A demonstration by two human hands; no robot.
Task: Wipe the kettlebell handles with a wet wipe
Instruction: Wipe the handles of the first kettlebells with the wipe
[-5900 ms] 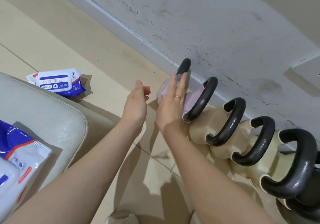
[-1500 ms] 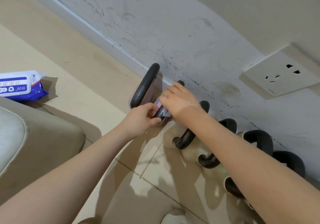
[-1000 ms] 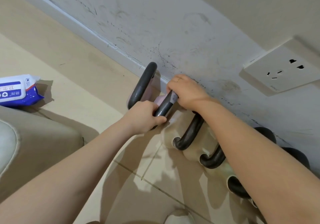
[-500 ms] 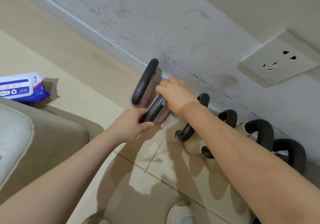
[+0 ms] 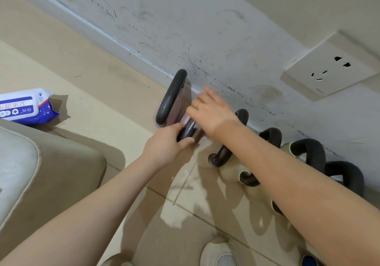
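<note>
1. Here the left hand (image 5: 166, 144) is curled around the lower end of the second kettlebell handle (image 5: 188, 131), bracing it.
2. The right hand (image 5: 213, 111) lies over the upper part of that handle with fingers loosely spread; a pale scrap at its palm looks like the wet wipe (image 5: 185, 119), though I cannot tell for sure.
3. Judging by this, the second handle is being wiped; the first handle (image 5: 171, 99) stands just beside it.
4. Next, the third handle (image 5: 224, 152) needs the same rub, then the remaining handles along the wall (image 5: 205, 29).

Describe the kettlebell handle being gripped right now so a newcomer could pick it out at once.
Find the scuffed wall with its white socket; kettlebells line its base. The gripped handle is second from the row's far end, the only one held by the left hand.
</note>
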